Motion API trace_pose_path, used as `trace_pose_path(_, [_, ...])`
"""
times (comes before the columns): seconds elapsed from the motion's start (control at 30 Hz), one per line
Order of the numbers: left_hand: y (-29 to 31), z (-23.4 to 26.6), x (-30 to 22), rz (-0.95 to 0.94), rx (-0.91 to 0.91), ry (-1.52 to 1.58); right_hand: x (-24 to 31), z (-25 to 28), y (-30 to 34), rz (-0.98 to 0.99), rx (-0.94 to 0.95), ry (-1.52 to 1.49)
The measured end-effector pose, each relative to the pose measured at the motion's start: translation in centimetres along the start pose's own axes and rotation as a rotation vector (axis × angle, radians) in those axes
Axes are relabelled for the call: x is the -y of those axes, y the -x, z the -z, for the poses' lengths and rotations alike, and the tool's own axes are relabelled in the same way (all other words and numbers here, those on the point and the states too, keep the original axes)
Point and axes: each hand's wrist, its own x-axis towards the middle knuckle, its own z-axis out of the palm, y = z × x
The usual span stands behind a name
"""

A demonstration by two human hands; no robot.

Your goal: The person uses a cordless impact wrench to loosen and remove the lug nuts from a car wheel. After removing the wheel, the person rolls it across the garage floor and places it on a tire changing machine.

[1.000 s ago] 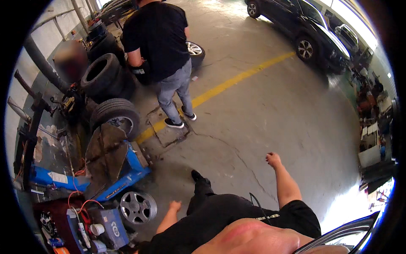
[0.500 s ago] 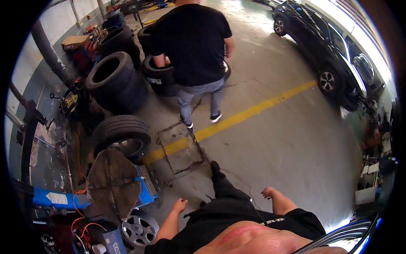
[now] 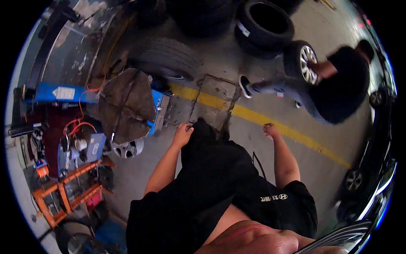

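My left hand [image 3: 183, 134] hangs at my left side by the dark trouser leg, its fingers loosely bent and nothing visible in it. Nearest to it is a machine with a large brown worn plate [image 3: 127, 106] and a blue frame. My right hand [image 3: 270, 130] hangs out to the right above the floor, fingers loosely curled, slightly blurred and apparently empty. Ahead on the right, another person [image 3: 344, 82] in a black top bends over with a hand at a silver-rimmed wheel [image 3: 305, 62], which stands upright beside stacked tires [image 3: 253, 44].
A tire [image 3: 165, 55] stands beyond the brown plate, and an alloy rim [image 3: 128, 148] is beside the machine. An orange rack [image 3: 67, 190] stands at the lower left. A yellow line [image 3: 296, 137] crosses the floor. A dark car [image 3: 372, 156] is on the right.
The view has swung right and down. The other person has gone from standing at the tires to bending at the silver-rimmed wheel. Both my hands now appear higher in the picture.
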Motion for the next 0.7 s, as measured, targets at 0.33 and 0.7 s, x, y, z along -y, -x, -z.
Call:
trace_pose_path(0.33, [-13.8,2.4,2.0,0.335,-0.204,-0.037,31.3,2.3,-9.6,0.006,0.172,-0.045])
trace_pose_path(0.7, [-25.5,5.2,-5.2,0.552,-0.097,0.193,55.0,-1.9,-27.2,0.324,0.503,0.391])
